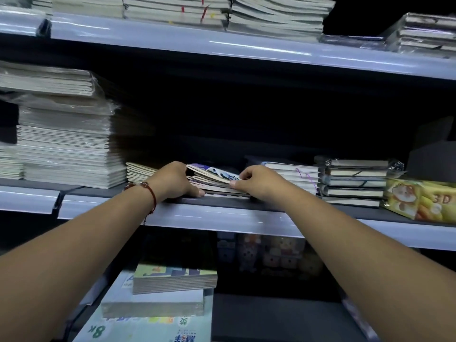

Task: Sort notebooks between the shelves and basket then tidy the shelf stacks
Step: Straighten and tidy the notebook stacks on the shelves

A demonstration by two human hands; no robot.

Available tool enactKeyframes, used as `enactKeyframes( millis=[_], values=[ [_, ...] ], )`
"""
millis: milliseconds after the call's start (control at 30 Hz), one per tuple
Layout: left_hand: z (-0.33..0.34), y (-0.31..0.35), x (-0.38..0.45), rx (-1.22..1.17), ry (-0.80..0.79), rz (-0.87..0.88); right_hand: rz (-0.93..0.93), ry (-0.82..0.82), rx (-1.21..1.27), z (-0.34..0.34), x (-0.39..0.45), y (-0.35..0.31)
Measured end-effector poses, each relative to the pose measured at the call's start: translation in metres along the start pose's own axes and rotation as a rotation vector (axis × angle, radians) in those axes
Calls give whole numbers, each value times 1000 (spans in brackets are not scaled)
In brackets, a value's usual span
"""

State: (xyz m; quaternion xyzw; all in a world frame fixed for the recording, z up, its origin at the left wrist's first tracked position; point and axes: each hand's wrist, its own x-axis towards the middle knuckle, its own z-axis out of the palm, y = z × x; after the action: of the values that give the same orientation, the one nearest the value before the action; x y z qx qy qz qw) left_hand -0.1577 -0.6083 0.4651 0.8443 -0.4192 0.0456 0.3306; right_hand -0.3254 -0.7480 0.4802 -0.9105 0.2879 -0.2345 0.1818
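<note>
Middle shelf (222, 218), taken as the landmark, contents listed from its left end.

Far left on the shelf: tall stack of pale notebooks (66, 144), partly under clear plastic wrap. Just right of it: short pile of cream notebooks (139, 172).

At the shelf's centre, near the front edge: loose, slanted pile of thin notebooks (213, 180), top cover blue and white. Left hand (174, 182), red bead bracelet (148, 193) on its wrist, is cupped against the pile's left side, thumb lying low along the shelf edge. Right hand (256, 181) pinches the pile's right front corner, fingers curled over the top cover, thumb beneath.

Right of the pile: stack of white-edged books (293, 175) with a purple cord, then wrapped elastic-band notebooks (355, 181). At the shelf's right end: yellow "3D" packet (422, 199).

Above the shelf: more notebook stacks (276, 16). Below it: coloured pads (172, 280) piled on a large "8K" pad.
</note>
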Motion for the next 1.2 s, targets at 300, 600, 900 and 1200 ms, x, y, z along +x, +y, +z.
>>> enactKeyframes(
  millis=[300, 600, 900, 1200],
  values=[
    [10, -6, 7, 0, 117, -22, -19, 67, -114, 11, 6, 2],
    [10, -14, 4, -276, 161, 15, 37, 108, 6, 14, 10, -4],
    [14, -11, 4, -115, 243, 93, 56, 129, 132, 17, 15, 2],
    [15, -17, 7, -65, 240, 131, 139, 13, 83, 19, 20, -12]
  ],
)
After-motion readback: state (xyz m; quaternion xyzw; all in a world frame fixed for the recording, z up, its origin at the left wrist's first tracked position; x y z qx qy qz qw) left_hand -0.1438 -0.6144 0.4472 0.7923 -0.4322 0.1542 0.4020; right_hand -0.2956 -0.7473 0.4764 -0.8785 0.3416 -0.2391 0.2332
